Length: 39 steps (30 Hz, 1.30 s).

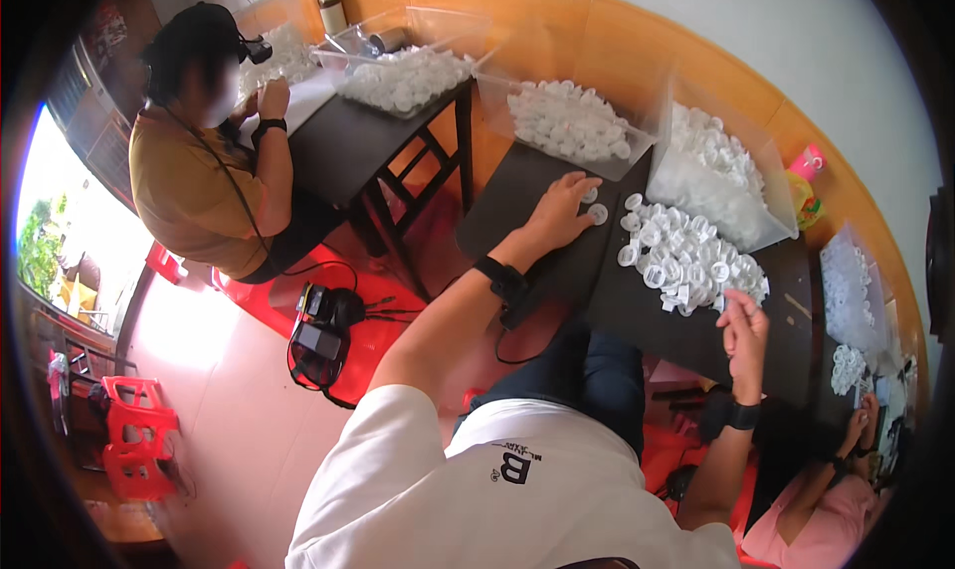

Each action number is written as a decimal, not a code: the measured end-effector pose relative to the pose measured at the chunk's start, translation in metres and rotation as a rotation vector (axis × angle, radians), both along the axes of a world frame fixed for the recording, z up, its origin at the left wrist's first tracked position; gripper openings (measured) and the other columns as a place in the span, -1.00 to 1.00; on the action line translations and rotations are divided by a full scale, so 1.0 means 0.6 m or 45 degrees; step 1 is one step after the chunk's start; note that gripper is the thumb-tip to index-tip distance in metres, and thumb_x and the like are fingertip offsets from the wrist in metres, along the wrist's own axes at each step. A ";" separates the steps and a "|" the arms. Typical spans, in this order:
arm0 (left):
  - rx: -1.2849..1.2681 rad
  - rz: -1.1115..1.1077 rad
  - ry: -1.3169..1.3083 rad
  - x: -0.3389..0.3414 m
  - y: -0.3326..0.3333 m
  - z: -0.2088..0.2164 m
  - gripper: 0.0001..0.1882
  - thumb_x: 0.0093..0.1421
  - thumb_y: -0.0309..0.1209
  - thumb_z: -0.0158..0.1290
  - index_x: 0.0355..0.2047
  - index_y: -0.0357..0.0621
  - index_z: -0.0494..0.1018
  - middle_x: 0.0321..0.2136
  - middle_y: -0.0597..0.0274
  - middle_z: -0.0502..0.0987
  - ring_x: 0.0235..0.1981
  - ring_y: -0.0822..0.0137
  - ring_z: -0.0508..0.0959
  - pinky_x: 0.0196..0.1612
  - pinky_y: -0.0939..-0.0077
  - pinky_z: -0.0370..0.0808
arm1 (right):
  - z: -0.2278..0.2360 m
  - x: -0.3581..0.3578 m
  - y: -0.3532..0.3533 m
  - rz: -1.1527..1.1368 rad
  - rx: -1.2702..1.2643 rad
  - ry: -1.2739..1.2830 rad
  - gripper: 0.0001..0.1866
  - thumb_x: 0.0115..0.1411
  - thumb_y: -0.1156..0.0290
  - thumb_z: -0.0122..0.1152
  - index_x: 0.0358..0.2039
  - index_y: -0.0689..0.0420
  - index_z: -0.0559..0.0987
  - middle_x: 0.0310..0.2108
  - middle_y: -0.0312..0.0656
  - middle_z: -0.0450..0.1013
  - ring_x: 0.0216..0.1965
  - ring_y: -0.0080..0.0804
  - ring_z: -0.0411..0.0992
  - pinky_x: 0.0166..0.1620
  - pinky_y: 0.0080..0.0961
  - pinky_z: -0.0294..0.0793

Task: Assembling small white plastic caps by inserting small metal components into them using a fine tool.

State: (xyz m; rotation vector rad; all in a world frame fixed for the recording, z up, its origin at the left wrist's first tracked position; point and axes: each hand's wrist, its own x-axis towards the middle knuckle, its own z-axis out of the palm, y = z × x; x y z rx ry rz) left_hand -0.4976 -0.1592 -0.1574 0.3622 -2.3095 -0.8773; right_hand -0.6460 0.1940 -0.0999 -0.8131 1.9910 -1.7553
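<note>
My left hand [559,214] reaches over the dark table with its fingers stretched and apart. Beside its fingertips lie two small round white plastic caps [597,214], one of them at the index finger. At the right edge of a heap of white plastic caps [671,256], my right hand [744,338] has its fingers curled and drawn together. White caps lie right by those fingertips; whether one is pinched between them is too small to make out.
Behind the heap stand two clear bins of white pieces, a left bin [572,121] and a right bin [711,171]. A person in a yellow shirt [199,181] sits at the left table [348,141]. Another in pink [821,514] works at right. Red stools [139,435] stand on the floor.
</note>
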 end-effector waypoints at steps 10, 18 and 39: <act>-0.214 0.055 -0.078 0.004 0.024 -0.015 -0.51 0.11 -0.39 0.17 0.09 0.06 0.42 0.07 0.20 0.44 0.14 0.03 0.36 0.20 0.19 0.30 | -0.065 -0.005 0.006 -0.135 0.103 0.155 -0.75 0.31 0.38 0.13 -0.08 0.24 0.55 -0.57 -0.35 0.42 -0.74 -0.81 0.13 -0.69 -0.79 0.03; -0.281 -0.029 -0.062 0.013 0.027 -0.008 -0.57 0.12 -0.33 0.16 0.04 0.10 0.48 0.04 0.21 0.47 0.14 0.11 0.37 0.20 0.19 0.28 | -0.062 -0.002 -0.005 -0.109 0.141 0.166 -0.74 0.29 0.41 0.10 -0.05 0.23 0.54 -0.53 -0.34 0.43 -0.74 -0.81 0.12 -0.69 -0.80 -0.01; -0.270 -0.039 -0.047 0.010 0.027 0.009 -0.54 0.08 -0.39 0.21 0.03 -0.02 0.47 0.00 0.12 0.51 0.06 0.03 0.43 0.14 0.19 0.36 | -0.020 0.016 0.018 -0.072 -0.095 0.172 -0.73 0.32 0.44 0.06 -0.03 0.26 0.53 -0.52 -0.29 0.45 -0.72 -0.81 0.11 -0.64 -0.80 0.04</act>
